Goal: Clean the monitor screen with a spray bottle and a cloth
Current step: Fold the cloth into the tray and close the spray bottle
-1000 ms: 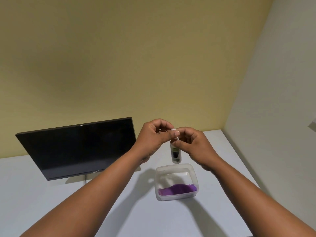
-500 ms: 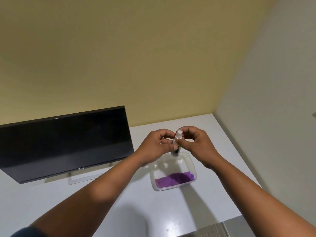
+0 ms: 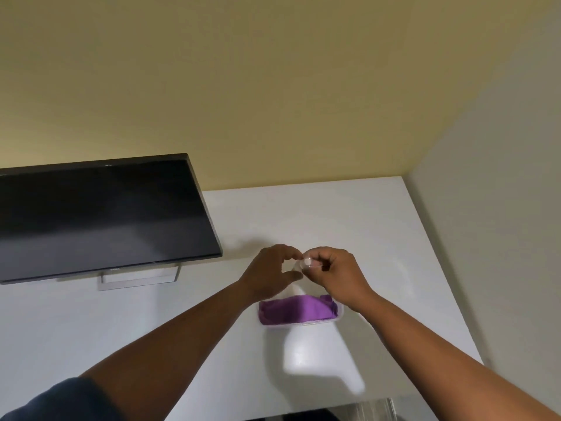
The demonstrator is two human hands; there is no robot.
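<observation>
Against the yellow wall (image 3: 273, 86) stands a white table (image 3: 349, 214), and every place below is given from the clear plastic tub (image 3: 340, 314) that sits near the middle of that table.

Well to the left of the tub and farther back, the dark monitor (image 3: 103, 217) stands on its silver stand (image 3: 138, 278), its screen black and tilted, its left part cut off by the edge of the view. To the right of the tub a pale grey wall (image 3: 501, 208) closes the corner.

Two bare forearms reach in from the near side and meet just above the far end of the tub. The left hand (image 3: 270, 275) hangs over the tub's far left corner, fingers bent in a loose arch with thumb and forefinger apart; I cannot tell whether they touch the bottle. The right hand (image 3: 337, 271) is over the tub's far right corner, its fingers curled and pinching the top of the small spray bottle (image 3: 306, 262), whose white cap faces the camera between the two hands; its body is mostly hidden and blurred.

Inside the tub, at its near end, lies the folded purple cloth (image 3: 297, 309), untouched by either hand.

A dark sleeve (image 3: 60, 402) shows at the lower left corner.
</observation>
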